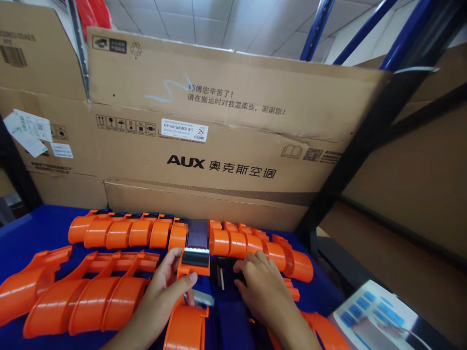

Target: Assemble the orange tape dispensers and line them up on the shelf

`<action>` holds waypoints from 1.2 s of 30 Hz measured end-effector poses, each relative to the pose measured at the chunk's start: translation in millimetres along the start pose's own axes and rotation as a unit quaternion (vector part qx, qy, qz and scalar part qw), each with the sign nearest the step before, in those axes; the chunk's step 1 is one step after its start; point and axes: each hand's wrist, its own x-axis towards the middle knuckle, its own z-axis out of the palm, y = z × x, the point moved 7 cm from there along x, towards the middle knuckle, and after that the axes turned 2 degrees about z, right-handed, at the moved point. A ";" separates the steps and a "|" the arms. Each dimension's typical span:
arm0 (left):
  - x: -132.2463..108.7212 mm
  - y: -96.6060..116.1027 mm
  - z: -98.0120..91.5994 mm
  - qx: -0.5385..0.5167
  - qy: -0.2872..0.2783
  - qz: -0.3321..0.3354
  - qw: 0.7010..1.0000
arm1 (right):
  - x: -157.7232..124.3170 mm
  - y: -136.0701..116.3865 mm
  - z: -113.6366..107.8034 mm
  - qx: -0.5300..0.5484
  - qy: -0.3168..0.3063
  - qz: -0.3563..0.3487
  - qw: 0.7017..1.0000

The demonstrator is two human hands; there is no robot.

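Observation:
My left hand (pixel 164 291) is closed around an orange plastic tape dispenser (pixel 189 291) at the bottom centre, thumb pressed on its front just below the serrated metal blade (pixel 196 250). My right hand (pixel 262 287) rests beside it on the blue table (pixel 44 228), fingers curled down over a small dark part (pixel 228 272); what it grips is hidden. Orange dispenser shells lie all around both hands.
A row of orange shells (pixel 127 232) lines the back, another (pixel 262 248) curves to the right, and several more (pixel 83 296) lie at the left. Large AUX cardboard boxes (pixel 219 146) wall the back. A white and blue keypad device (pixel 372 316) sits at the lower right beside dark shelf posts (pixel 365 141).

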 end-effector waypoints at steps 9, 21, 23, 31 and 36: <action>1.2 0.9 -0.5 -0.008 -0.003 0.010 1.000 | 1.1 3.7 1.6 0.012 -0.011 0.008 1.000; -1.2 -2.5 -0.4 0.005 -0.004 -0.003 1.000 | -0.4 9.9 2.2 0.028 -0.015 0.010 0.999; -1.0 -1.9 -0.1 0.010 -0.008 -0.001 1.000 | -0.6 9.9 2.9 0.030 -0.016 0.009 0.999; -1.5 -1.0 -0.6 0.023 -0.008 -0.003 1.000 | -4.7 12.6 -0.7 0.088 -0.022 -0.045 0.995; -2.3 -2.3 -0.5 0.024 -0.009 -0.006 1.000 | -14.1 24.0 -13.2 0.150 -0.017 -0.075 0.986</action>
